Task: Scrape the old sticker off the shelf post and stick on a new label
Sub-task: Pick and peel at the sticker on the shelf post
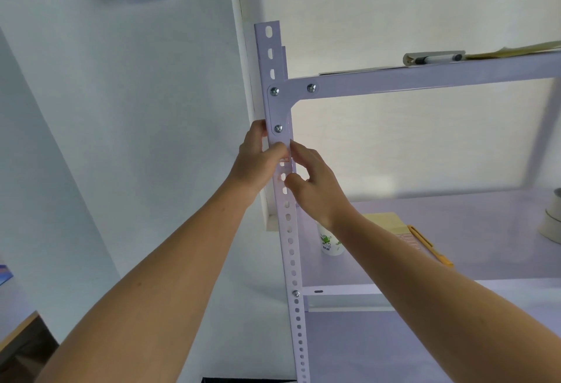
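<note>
The pale lilac perforated shelf post [292, 261] stands upright in the middle of the head view. A small white label with a red border [284, 160] lies on the post's front, just below the corner bracket [277, 109]. My left hand [258, 161] wraps the post from the left, and its thumb presses on the front right above the label. My right hand [312, 182] comes in from the right, with its index finger and thumb on the post at the label's edge. Fingers hide most of the label.
A marker [434, 58] and yellow papers [513, 48] lie on the upper shelf. On the lower shelf [485, 231] are a paper cup with green print [329, 241], a yellowish pad [385, 221], a yellow pen-like tool [429, 244] and tape rolls [552, 221]. White walls stand behind and to the left.
</note>
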